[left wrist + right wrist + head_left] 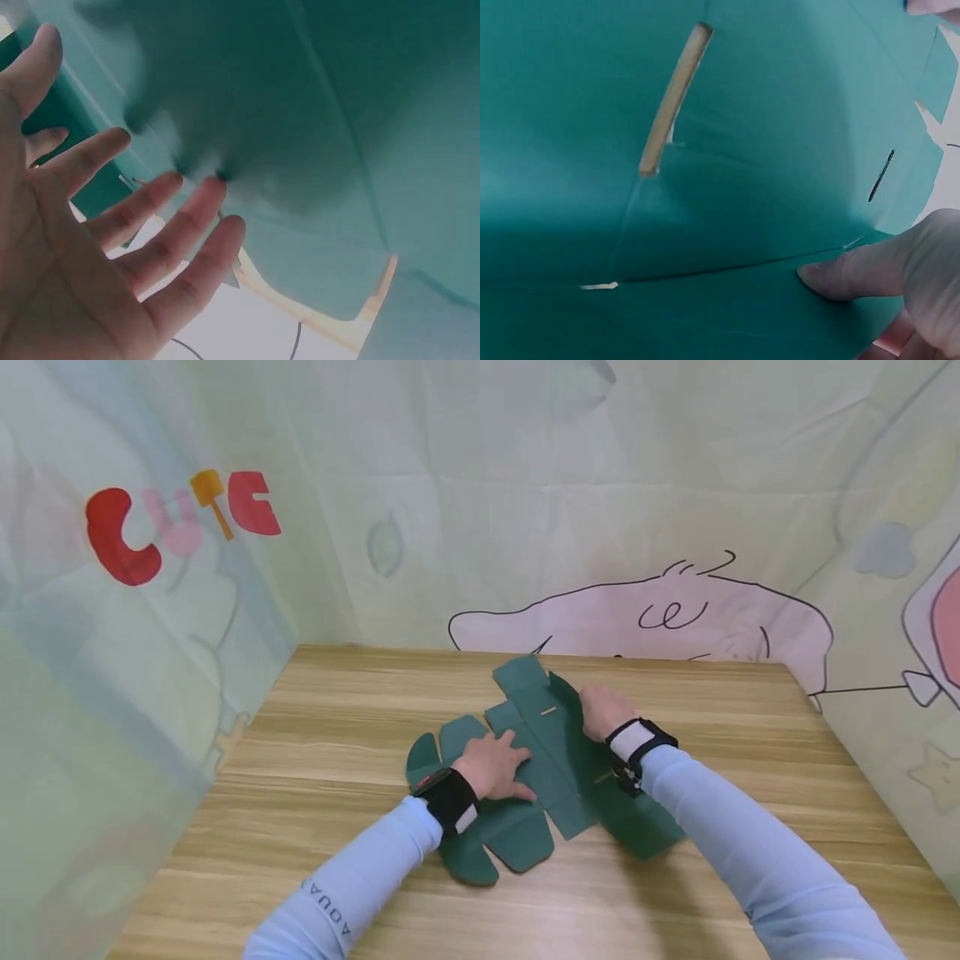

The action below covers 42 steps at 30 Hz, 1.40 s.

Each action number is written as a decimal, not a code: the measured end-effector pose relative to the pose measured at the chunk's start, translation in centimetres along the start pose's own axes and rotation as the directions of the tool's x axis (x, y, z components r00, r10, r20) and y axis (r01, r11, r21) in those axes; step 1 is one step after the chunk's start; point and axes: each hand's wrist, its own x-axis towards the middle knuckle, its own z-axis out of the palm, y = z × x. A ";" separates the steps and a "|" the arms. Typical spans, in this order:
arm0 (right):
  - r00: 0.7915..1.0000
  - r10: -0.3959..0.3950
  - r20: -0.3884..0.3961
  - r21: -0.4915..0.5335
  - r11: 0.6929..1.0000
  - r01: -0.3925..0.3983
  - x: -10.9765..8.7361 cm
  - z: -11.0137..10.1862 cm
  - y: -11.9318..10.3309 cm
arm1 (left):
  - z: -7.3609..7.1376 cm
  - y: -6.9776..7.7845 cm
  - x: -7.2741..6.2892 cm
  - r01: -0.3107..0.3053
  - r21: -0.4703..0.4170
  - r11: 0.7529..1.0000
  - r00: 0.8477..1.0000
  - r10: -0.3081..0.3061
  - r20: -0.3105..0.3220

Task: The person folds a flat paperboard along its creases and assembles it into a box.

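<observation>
A green die-cut cardboard box blank lies unfolded on the table, with creases, rounded flaps at its left end and narrow slots. My left hand presses on its middle panel with fingers spread, and straight fingers also show over the green sheet in the left wrist view. On the far right side, my right hand grips the raised right flap. In the right wrist view the thumb lies along a crease on the green surface, while the other fingers are mostly hidden behind the board. A tan-edged slot cuts through the panel there.
The wood-grain table extends around the cardboard on all sides. Behind it and at both sides hangs a printed cloth with cartoon drawings, meeting the table at its back edge.
</observation>
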 end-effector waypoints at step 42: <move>0.932 -0.244 -0.270 -0.236 0.955 0.181 2.3 0.2 -0.2 | -0.1 -3.4 0.5 -0.002 -0.112 0.994 0.999 -0.002 -0.041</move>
